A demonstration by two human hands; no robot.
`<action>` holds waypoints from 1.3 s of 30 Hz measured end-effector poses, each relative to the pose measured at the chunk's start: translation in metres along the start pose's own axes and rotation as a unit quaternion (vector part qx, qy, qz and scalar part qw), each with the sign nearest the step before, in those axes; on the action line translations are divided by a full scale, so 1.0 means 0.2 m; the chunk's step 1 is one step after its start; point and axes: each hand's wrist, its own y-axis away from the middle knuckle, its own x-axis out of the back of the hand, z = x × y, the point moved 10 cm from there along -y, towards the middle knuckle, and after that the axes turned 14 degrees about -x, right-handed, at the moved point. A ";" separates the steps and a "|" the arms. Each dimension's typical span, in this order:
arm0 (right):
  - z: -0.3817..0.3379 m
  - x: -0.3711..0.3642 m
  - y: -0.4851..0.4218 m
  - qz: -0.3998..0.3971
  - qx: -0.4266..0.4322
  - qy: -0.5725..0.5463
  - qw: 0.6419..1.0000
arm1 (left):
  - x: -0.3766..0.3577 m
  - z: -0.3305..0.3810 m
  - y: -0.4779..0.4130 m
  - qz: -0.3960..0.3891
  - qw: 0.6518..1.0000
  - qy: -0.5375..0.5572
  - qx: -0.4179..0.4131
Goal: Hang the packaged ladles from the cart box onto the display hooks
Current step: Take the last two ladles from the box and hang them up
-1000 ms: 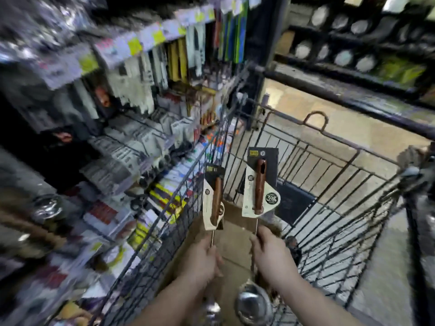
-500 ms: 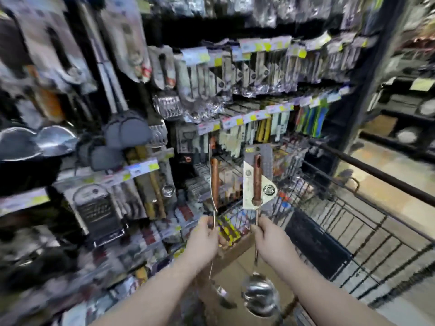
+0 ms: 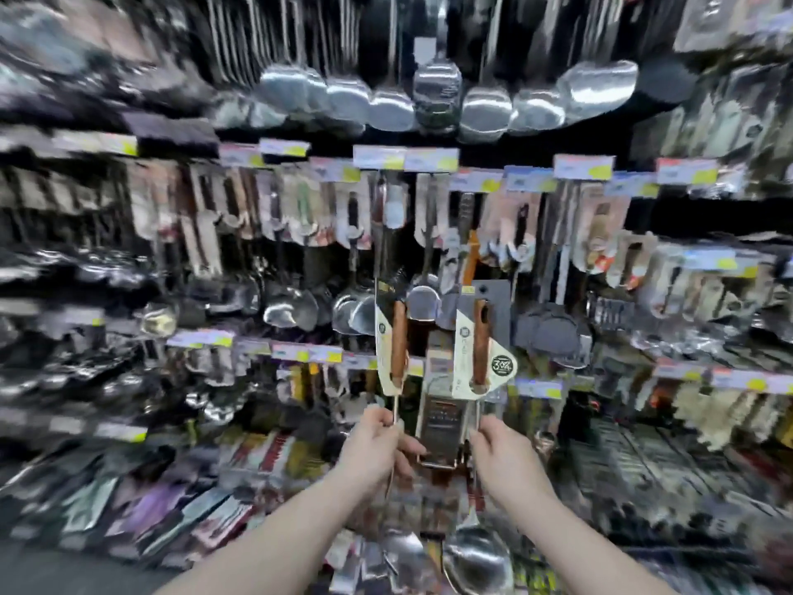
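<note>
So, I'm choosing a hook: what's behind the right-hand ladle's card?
A steel box grater shows behind the wooden-handled ladle's cream-and-grey card, its top corner covered. Whatever lies directly behind the card is hidden, and the rest there is too blurred to tell.

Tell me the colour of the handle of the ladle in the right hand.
Reddish-brown, like wood: handle of the packaged steel ladle, best in the head view.

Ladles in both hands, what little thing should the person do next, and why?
Probably raise the right ladle toward the hanging utensils and look for a free hook. The right hand and left hand each grip a ladle by its metal stem, card end up, facing the display; the left ladle is unhung too. Blur hides the hooks.
</note>
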 end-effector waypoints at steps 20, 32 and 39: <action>-2.26 -1.69 0.80 -0.163 0.229 -0.012 0.960 | 2.81 -0.12 0.63 0.280 0.959 -0.032 0.002; -2.81 -2.13 0.52 -0.199 0.253 -0.032 0.946 | 3.37 -0.30 0.30 0.323 0.946 -0.036 -0.004; -3.16 -2.31 0.09 -0.205 0.264 -0.038 0.942 | 3.66 -0.33 -0.21 0.310 0.947 -0.079 -0.014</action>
